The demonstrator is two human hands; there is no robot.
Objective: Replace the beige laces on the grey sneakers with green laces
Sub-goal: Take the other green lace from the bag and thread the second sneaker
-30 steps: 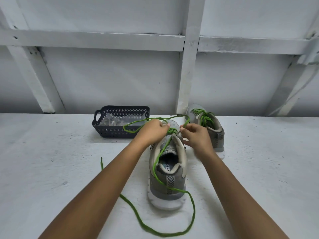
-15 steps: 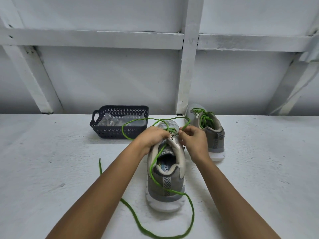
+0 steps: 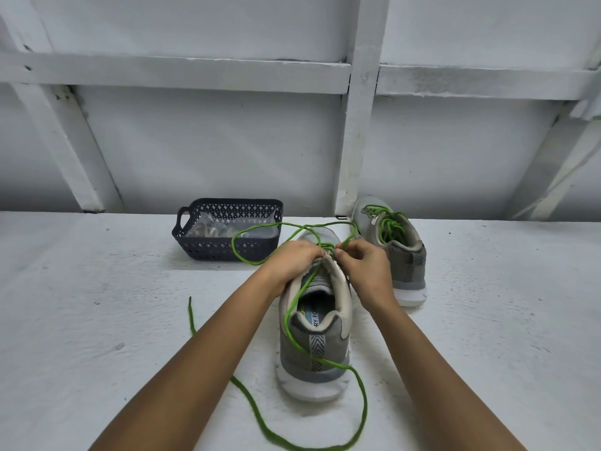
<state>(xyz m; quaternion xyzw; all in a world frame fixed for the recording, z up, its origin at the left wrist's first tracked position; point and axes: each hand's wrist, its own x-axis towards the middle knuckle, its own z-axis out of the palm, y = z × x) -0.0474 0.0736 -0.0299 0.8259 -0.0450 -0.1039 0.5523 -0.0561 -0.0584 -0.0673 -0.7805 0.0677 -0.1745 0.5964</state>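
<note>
A grey sneaker (image 3: pixel 313 346) stands in front of me, heel toward me, toe pointing away. A green lace (image 3: pixel 357 415) runs through its upper eyelets, loops over the far side and trails in a long curve on the table near the heel. My left hand (image 3: pixel 292 260) grips the sneaker's left eyelet edge by the tongue. My right hand (image 3: pixel 364 262) pinches the green lace at the right eyelets. The fingertips of both hands nearly meet. A second grey sneaker (image 3: pixel 395 252) with green laces sits behind at the right.
A dark blue perforated basket (image 3: pixel 227 250) holding pale laces and clear plastic stands at the back left. The white table (image 3: pixel 97 320) ends at a white framed wall (image 3: pixel 354 141) right behind the shoes.
Both hands have drawn closer together over the sneaker's tongue. The far lace loop has dropped and shifted left toward the basket.
</note>
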